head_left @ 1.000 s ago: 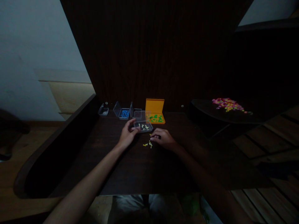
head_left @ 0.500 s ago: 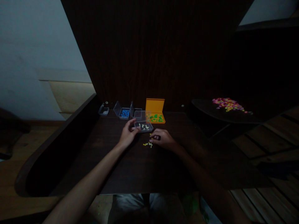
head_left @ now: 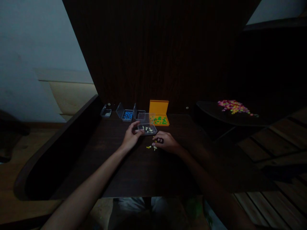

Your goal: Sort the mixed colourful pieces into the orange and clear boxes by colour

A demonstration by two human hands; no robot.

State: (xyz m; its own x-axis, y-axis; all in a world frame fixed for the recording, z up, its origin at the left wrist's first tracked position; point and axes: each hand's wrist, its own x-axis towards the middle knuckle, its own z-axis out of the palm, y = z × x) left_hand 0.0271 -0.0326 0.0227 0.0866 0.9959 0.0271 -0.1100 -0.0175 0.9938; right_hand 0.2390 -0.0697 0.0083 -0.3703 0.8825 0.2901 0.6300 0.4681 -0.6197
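On a dark wooden table (head_left: 134, 169), my left hand (head_left: 130, 136) grips the left edge of a small clear plastic box (head_left: 148, 129) holding several pale yellow beads. My right hand (head_left: 166, 141) rests just right of it, fingers curled in a pinch over a few loose yellow beads (head_left: 151, 147) on the tabletop; what it pinches is too small to make out. Behind stand an open orange box (head_left: 159, 116) with green pieces, an empty clear box (head_left: 141, 116), and a clear box with blue pieces (head_left: 126, 115).
A further small clear box (head_left: 106, 112) sits at the far left. A heap of pink and yellow beads (head_left: 233, 107) lies on a dark round surface at the right. A dark wooden panel rises behind the table; a curved rail borders its left side.
My right hand has shifted slightly toward the loose yellow beads. My left hand stays on the clear box. The view has barely moved.
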